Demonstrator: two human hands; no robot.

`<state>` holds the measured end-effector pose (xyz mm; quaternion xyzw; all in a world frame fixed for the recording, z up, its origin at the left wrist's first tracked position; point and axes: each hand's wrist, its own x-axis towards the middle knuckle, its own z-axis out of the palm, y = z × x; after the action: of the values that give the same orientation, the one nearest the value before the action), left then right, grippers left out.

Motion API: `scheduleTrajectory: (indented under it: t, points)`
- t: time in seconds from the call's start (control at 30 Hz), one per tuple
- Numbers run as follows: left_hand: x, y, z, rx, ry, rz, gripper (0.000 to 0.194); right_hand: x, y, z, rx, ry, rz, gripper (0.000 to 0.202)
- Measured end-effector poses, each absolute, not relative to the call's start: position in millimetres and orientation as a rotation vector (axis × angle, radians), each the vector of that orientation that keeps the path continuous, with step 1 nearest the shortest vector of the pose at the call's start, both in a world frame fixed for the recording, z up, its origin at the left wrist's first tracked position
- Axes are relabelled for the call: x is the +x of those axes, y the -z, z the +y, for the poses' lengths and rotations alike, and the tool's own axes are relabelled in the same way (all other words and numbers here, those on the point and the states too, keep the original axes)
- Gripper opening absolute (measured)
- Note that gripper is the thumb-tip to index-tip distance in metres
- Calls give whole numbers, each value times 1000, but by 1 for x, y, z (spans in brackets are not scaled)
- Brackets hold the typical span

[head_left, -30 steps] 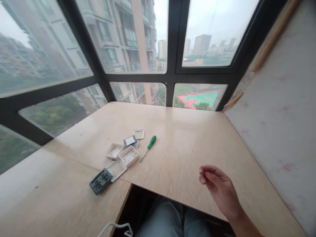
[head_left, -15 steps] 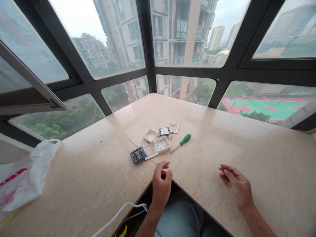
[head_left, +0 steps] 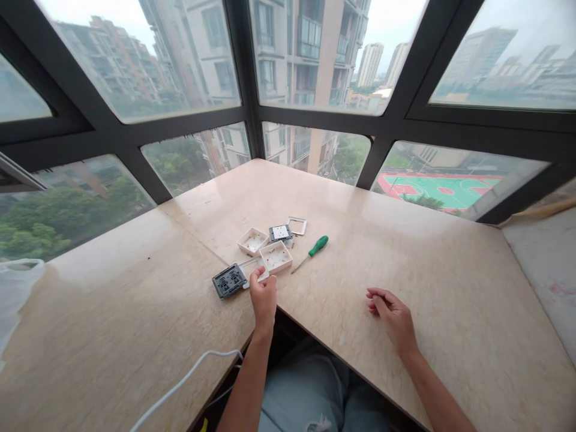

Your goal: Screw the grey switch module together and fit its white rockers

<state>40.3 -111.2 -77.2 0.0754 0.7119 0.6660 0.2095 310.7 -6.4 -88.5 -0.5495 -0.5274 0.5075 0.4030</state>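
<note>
My left hand [head_left: 263, 297] reaches over the near edge of the counter, fingers pinched on a white plastic frame [head_left: 265, 275], partly hidden behind the fingers. Just left of it lies a dark grey socket module [head_left: 228, 281], back side up. Beyond my fingers stand two white mounting boxes, a nearer one [head_left: 276, 258] and a farther one [head_left: 253, 241]. A socket module with a white face [head_left: 279, 232] and another white frame [head_left: 297, 225] lie behind them. My right hand [head_left: 391, 315] rests on the counter, fingers curled and closed, with nothing visible in them. Nearest to it is a green-handled screwdriver [head_left: 318, 246].
The stone-patterned counter [head_left: 450, 282] has a cut-out at its front edge, above my legs. A white cable [head_left: 189, 375] runs over the left part. A white plastic bag [head_left: 18, 300] sits at the far left. Dark-framed windows [head_left: 252, 114] border the back.
My left hand has moved forward to the white frame and closed on its near edge. My right hand stays curled on the counter. The camera view has turned to the right.
</note>
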Motion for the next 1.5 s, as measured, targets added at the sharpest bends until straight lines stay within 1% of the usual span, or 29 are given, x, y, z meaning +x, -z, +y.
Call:
scheduleTrajectory:
  t: [0.17,0.33,0.43,0.5,0.53,0.6,0.7,0.73,0.83,0.93,1.07,1.23,1.33,1.43,1.5]
  points:
    - [42,94,-120,404,-1833,2053,41,295,85,-6,-1371,-1278,-1338,45]
    - [51,112,-128,975,-1867,2292,26,241,75,-9,-1193,-1288,-1472,45]
    - [51,117,-129,1091,-1890,2352,22,197,62,-5,-1094,-1319,-1634,49]
    - [50,118,-128,1071,-1896,2357,20,168,53,2,-1126,-1280,-1900,49]
    - [49,118,-127,1065,-1901,2357,19,154,50,6,-1166,-1231,-2087,48]
    - [49,119,-127,1080,-1911,2351,19,130,45,15,-1192,-1178,-2237,39]
    - [49,118,-127,1132,-1922,2331,20,103,45,26,-1275,-1029,-2383,18]
    - [49,118,-127,1141,-1922,2324,20,96,46,28,-1302,-980,-2420,14]
    - [49,116,-128,1153,-1919,2305,21,87,44,29,-1321,-865,-2479,23]
    - [50,114,-128,1184,-1924,2288,22,93,37,24,-1271,-785,-2461,23]
    - [50,112,-128,1224,-1929,2296,22,122,25,17,-1241,-728,-2365,22]
    - [49,112,-129,1302,-1885,2322,20,186,19,12,-1137,-661,-2097,32]
    - [47,113,-129,1375,-1855,2336,19,230,17,5,-1074,-551,-1922,28]
    - [47,114,-129,1410,-1854,2337,18,274,16,-7,-1127,-484,-1804,27]
    - [52,114,-127,1332,-1873,2310,17,299,18,-18,-1203,-515,-1727,30]
